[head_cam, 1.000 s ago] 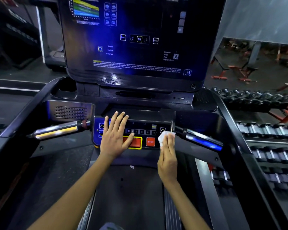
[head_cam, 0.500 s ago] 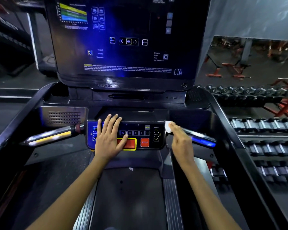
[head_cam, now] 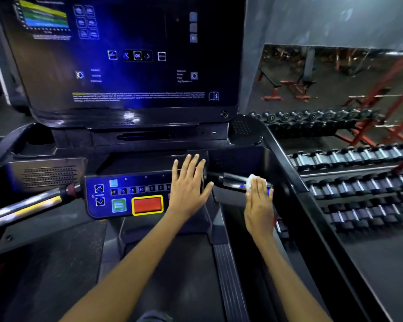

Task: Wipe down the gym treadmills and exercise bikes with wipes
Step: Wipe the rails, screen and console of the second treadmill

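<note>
- Left hand (head_cam: 188, 187): fingers straight, flat on control panel (head_cam: 126, 196), right end.
- Right hand (head_cam: 259, 203): fingers extended, pressing white wipe (head_cam: 250, 181) onto handlebar (head_cam: 230, 180) right of panel.

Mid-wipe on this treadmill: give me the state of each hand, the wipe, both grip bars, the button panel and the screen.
left hand: flat, fingers straight, resting on the panel's right end
right hand: pressing the wipe onto the right grip bar
wipe: white, bunched under the fingertips
right grip bar: being wiped
left grip bar: untouched
button panel: lit, partly covered
console screen: on, showing a menu
</note>
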`<state>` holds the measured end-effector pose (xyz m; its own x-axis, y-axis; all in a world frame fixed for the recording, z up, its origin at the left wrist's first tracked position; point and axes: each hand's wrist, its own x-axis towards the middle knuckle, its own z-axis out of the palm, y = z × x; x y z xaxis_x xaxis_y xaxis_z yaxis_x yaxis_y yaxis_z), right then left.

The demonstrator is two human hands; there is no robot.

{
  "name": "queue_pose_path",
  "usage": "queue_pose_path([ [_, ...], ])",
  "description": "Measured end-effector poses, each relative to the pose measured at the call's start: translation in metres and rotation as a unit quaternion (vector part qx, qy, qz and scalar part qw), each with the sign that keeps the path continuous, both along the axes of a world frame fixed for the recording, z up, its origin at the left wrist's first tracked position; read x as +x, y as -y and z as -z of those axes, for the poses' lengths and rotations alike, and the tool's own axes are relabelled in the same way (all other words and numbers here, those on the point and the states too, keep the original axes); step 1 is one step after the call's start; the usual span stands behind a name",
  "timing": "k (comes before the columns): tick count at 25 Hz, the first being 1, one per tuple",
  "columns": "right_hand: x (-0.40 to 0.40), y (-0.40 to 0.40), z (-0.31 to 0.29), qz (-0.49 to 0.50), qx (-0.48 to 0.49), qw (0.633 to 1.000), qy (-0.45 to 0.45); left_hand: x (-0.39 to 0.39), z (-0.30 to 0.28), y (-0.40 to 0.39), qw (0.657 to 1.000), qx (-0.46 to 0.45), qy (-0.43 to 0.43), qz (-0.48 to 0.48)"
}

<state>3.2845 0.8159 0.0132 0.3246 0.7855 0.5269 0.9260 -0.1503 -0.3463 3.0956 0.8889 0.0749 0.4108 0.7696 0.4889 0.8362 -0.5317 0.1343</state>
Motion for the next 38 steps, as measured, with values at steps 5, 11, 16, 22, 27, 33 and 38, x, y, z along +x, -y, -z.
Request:
queue_pose_path([
  [5, -0.028, -0.009, -0.007, -0.053, 0.002, 0.999, 0.002, 0.005, 0.009, -0.001, 0.999, 0.021, -0.01, -0.032],
  [11, -0.02, 0.001, 0.012, -0.016, -0.039, 0.997, 0.072, 0.005, 0.011, -0.001, 0.999, 0.034, -0.001, -0.028],
  [16, 0.025, 0.004, -0.002, 0.068, 0.001, 0.996, -0.063, 0.006, 0.013, -0.003, 0.999, 0.032, 0.003, -0.025],
  [22, -0.017, -0.03, -0.029, -0.076, -0.001, 0.993, -0.093, 0.004, 0.012, -0.003, 0.999, 0.033, 0.002, -0.022],
  [27, 0.003, -0.006, -0.019, -0.067, 0.021, 0.991, -0.115, 0.003, 0.009, -0.002, 1.0, 0.019, 0.003, -0.01],
  [33, -0.048, -0.037, -0.037, -0.138, 0.024, 0.987, -0.079, -0.004, 0.002, -0.001, 0.999, -0.016, -0.017, 0.028],
  [38, -0.072, -0.047, -0.061, -0.194, 0.081, 0.963, -0.167, -0.032, -0.007, 0.003, 0.996, -0.049, 0.009, 0.073],
])
